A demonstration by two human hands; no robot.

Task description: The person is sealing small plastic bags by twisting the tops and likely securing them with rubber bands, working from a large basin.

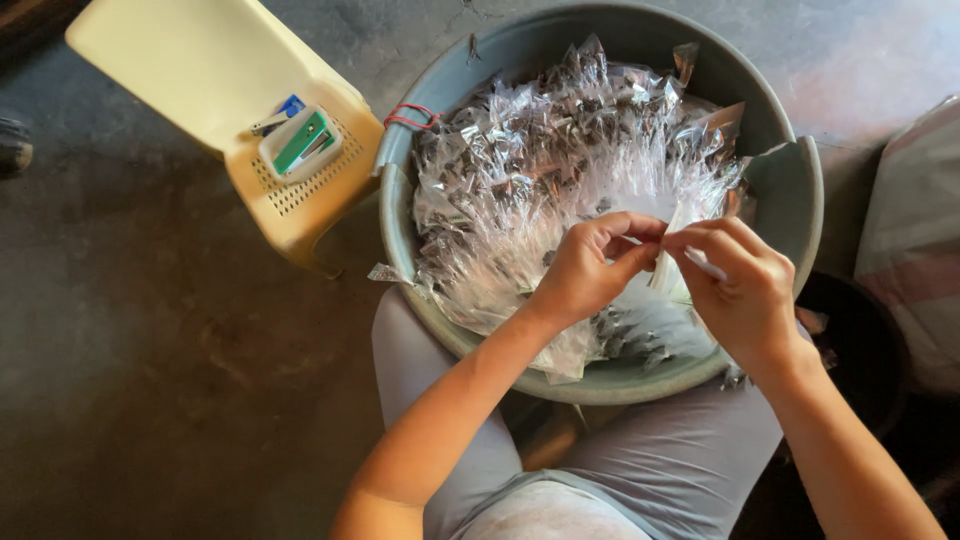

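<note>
Both hands pinch one small clear packet [668, 268] at centre right: left hand [590, 268], right hand [745, 290]. The grey basin [790, 190] already brims with filled packets [540, 160].

Soft, even daylight, brightest toward the far right of the floor [880, 50], dim and murky at the near left. Strong white glare off the clear plastic bags [560, 150] in the basin [790, 190]. Sharp in the centre, slightly bowed at the edges.
</note>
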